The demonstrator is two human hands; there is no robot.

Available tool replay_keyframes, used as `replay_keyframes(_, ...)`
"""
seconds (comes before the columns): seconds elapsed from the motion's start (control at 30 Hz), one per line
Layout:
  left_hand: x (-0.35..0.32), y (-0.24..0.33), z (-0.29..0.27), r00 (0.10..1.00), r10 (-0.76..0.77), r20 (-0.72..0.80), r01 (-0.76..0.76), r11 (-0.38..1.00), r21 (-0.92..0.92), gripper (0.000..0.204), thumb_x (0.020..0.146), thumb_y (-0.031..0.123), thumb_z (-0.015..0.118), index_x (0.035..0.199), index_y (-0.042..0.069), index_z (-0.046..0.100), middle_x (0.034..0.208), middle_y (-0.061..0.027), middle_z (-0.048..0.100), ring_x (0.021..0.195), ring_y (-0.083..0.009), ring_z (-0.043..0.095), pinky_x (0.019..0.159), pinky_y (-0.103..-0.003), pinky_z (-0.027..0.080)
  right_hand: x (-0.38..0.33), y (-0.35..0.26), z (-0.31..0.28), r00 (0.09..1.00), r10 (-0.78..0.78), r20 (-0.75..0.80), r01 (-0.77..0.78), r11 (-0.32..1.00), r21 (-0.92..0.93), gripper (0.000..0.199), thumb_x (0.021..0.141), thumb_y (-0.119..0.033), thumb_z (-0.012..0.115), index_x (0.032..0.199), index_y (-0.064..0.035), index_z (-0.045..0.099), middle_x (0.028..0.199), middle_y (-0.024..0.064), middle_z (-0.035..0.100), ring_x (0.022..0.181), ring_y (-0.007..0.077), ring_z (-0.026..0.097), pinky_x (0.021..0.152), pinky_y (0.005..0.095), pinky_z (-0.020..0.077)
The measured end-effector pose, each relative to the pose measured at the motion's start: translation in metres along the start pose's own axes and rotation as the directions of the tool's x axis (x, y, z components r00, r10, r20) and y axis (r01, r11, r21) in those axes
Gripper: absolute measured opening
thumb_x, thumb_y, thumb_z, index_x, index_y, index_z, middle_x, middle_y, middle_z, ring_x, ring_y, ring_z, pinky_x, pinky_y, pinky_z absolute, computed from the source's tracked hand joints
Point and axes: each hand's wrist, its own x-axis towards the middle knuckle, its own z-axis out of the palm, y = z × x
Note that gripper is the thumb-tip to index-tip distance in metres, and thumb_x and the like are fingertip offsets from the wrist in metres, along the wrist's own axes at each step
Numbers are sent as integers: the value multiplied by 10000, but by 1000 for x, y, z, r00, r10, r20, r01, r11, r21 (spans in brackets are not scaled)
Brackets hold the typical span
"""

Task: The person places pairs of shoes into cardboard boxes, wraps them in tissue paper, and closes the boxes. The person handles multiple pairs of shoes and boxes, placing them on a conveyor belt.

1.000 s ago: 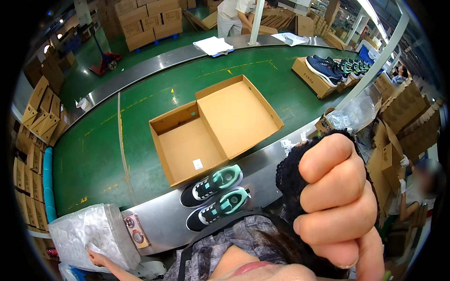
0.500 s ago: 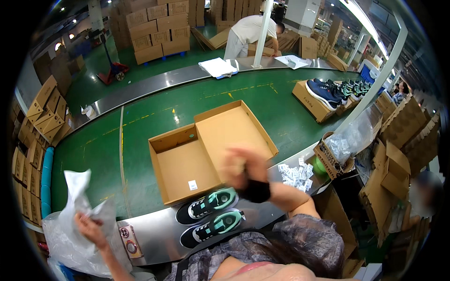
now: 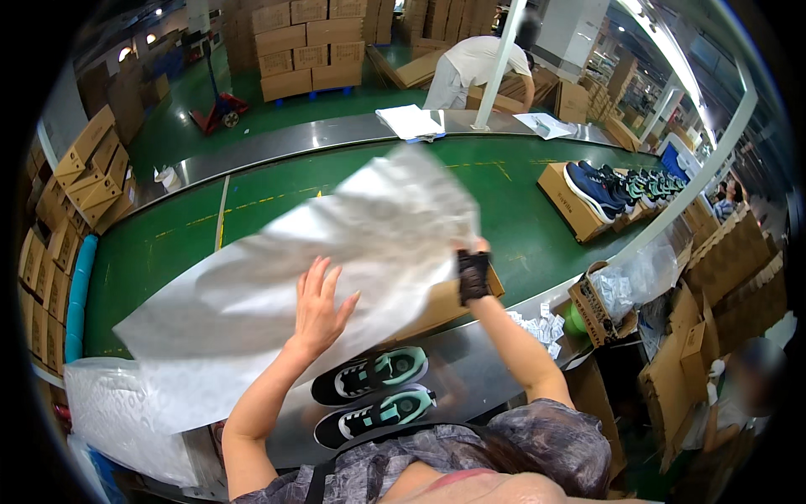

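A large sheet of white tissue paper (image 3: 336, 252) is spread in the air over the open cardboard shoe box (image 3: 445, 304), hiding most of it. My right hand (image 3: 473, 267), with a black wrist band, grips the sheet's right edge. My left hand (image 3: 321, 307) lies flat against the sheet's underside with its fingers spread. Below the hands, a pair of black and mint-green sneakers (image 3: 374, 393) lies side by side on the steel ledge (image 3: 470, 370).
A stack of white paper sheets (image 3: 126, 412) lies at the lower left. The green conveyor belt (image 3: 252, 218) carries more boxes with sneakers (image 3: 604, 193) at the right. Cardboard boxes (image 3: 730, 277) stand on the right, where a person (image 3: 743, 395) sits. Another person (image 3: 470, 67) bends at the far side.
My left hand lifted a paper sheet from the left stack and swept it over the open box. My right hand, near the camera a second ago, reached out and took the sheet's edge.
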Motion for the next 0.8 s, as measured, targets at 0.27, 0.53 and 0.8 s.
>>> replay_keyframes(0.27,-107,-111,-10,901,-430,54,327,757,566,580,776,435,553,1191,37,475,1289,-201,382,1269,-339,258,998,-586,121,89,86,-179,822,-115,-558,-147,904,-402,312,710,-110,660,958,25,526,825,88,606,693,163,540,658,288,446)
replay_keyframes(0.53,-202,-201,-38,160,-914,372,962,60,-267,804,724,579,568,1245,-12,407,1192,-187,485,1067,-292,485,844,-444,402,26,14,-198,941,-337,9,44,95,-995,815,695,-355,634,1345,-53,246,1404,205,144,1227,329,288,963,499,221)
replay_keyframes(0.8,-184,-158,1,318,-668,673,888,-38,-458,454,790,287,614,1102,-34,540,1017,-85,595,879,-157,554,738,-279,449,-186,-21,-96,-92,-215,972,720,660,214,154,684,-228,605,739,-97,547,849,63,547,969,217,503,725,390,436)
